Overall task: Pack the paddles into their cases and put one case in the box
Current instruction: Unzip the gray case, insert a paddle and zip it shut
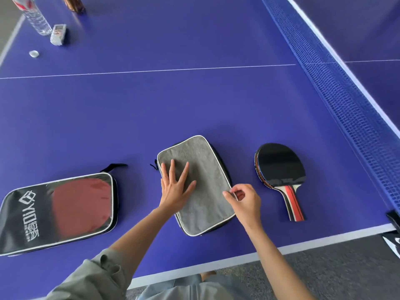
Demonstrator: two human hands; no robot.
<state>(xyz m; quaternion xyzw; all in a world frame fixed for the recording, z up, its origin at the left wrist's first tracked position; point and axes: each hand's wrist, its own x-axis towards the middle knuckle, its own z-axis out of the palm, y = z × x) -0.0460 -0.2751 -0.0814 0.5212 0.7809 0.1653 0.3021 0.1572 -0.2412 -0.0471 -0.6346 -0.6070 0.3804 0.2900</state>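
A grey fabric case [207, 191] with white piping lies flat in the middle of the blue table. My left hand [176, 187] presses on it with straight, spread fingers. My right hand [244, 199] pinches the case's right edge between thumb and fingers. To the right lies a loose paddle [279, 169], black rubber up, with a striped handle pointing toward me. On the left a black case [23, 217] with a clear window holds a red paddle [80, 202]. No box is in view.
The net [337, 94] runs along the right side. At the far left stand a clear water bottle [36, 18], a small white packet [58, 34], a bottle cap [34, 53] and a brown object [73, 4]. The table's white front edge [216, 264] is near my body.
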